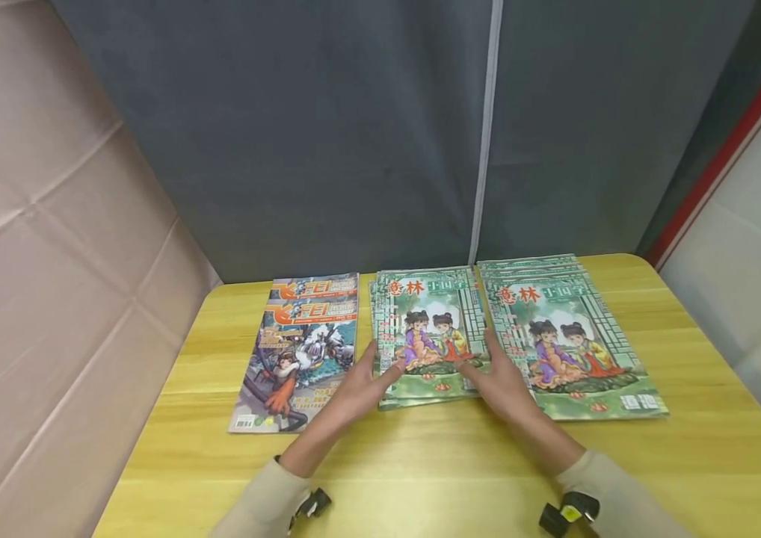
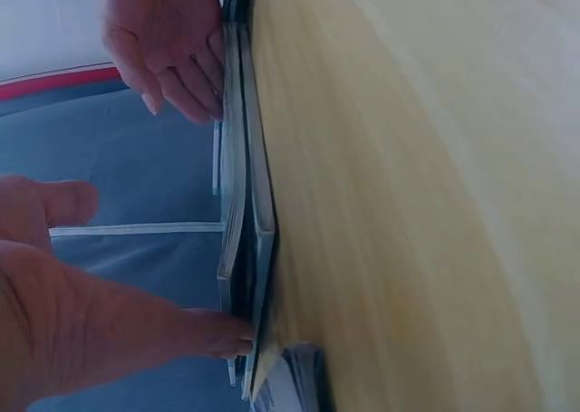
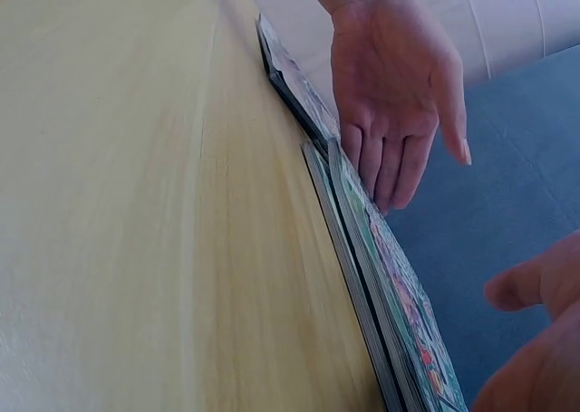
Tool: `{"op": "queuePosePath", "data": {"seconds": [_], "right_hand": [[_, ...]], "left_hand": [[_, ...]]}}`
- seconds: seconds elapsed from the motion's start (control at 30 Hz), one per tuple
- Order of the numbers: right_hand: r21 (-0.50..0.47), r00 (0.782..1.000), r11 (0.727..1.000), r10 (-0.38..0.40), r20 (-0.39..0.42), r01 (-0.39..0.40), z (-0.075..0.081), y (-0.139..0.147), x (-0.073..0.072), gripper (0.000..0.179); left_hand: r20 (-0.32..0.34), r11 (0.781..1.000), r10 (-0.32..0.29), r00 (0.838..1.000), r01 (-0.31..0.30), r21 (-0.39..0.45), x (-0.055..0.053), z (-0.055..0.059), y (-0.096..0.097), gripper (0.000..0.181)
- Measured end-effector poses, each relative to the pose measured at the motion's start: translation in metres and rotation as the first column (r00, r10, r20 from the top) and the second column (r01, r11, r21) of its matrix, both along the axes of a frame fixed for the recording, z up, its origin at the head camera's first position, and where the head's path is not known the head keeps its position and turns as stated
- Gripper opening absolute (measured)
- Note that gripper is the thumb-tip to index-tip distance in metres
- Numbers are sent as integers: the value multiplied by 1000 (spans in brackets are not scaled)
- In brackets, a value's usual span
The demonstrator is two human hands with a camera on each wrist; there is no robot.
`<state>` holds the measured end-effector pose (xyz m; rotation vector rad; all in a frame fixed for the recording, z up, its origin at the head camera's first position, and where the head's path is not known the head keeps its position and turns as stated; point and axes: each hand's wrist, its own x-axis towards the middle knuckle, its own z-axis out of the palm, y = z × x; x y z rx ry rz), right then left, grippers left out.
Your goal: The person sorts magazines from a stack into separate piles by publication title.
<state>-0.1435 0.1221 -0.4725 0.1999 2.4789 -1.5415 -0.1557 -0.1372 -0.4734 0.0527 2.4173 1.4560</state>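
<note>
Running off the bottom of the head view, my two beige fabric sleeves (image 1: 262, 497) are cut short, with small black wrist devices (image 1: 569, 514) strapped near their cuffs (the right one shows a yellow patch). Under them spreads the glossy, yellow wood-grain table (image 1: 414, 463), its near edge out of sight. My left hand (image 1: 360, 381) and right hand (image 1: 501, 377) stand on either side of the middle pile of green illustrated magazines (image 1: 427, 329), two painted children on its top cover. My fingers are straight and released, lined along the pile's long sides, thumbs raised above the cover. A left finger reaches its edge; whether every right fingertip touches, I cannot tell. The left wrist view shows at least two layers, slightly out of line, though an exact count is hard to make out.

My right hand hides part of the left edge of the right-hand pile of matching green magazines (image 1: 569, 344), whose tops step back in overlapping rows. My left arm covers the lower right corner of the purple-grey magazines with orange title lettering (image 1: 306, 359); their small print is blurred. Beyond rises a dark grey cloth partition (image 1: 320, 149) with a pale vertical strip (image 1: 486, 134), cut off above.
</note>
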Motion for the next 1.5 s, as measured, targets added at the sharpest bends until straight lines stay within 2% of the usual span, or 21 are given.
{"op": "queuePosePath", "data": {"seconds": [0.1,0.2,0.27,0.33,0.47,0.57,0.67,0.8,0.93,1.17,1.27,1.4,1.5], "right_hand": [[-18,1000,1000,0,8,0,1,1,0,100],[-17,1000,1000,4,6,-4,1,3,1,100],[-20,1000,1000,7,2,-7,1,3,1,100],[-29,1000,1000,4,2,-4,2,4,1,100],[-56,1000,998,-2,8,2,2,4,1,100],[-68,1000,998,0,10,1,1,3,1,100],[-72,1000,997,-1,7,1,0,3,2,100],[-72,1000,997,-4,-2,4,-2,3,3,100],[-56,1000,998,-7,-19,6,-2,2,4,99],[-25,999,999,-30,-35,29,0,-2,2,99],[-18,999,999,-42,-28,42,3,-6,1,101],[-49,996,996,-76,-36,74,6,-7,2,98],[-115,990,987,-122,-73,114,9,-5,4,93]], "left_hand": [[0,999,-16,1000,16,41,-1,3,-3,105],[9,988,-17,1000,15,153,-4,6,-7,98],[31,966,-6,999,-3,258,-6,7,-10,90],[65,934,1,998,-24,356,-9,8,-13,84],[136,893,-22,991,-42,448,-15,7,-14,77],[171,881,-24,985,-60,469,-17,4,-12,73],[204,854,-20,979,-89,512,-20,2,-9,70],[204,840,-16,979,-98,534,-22,0,-8,71],[169,845,-1,986,-89,527,-21,1,-9,70],[132,811,22,991,-95,578,-12,5,-9,69],[102,811,30,994,-84,578,-6,9,-8,69],[59,809,2,998,-36,586,2,18,-6,69],[36,789,-16,999,-9,614,7,24,-4,67]]}}
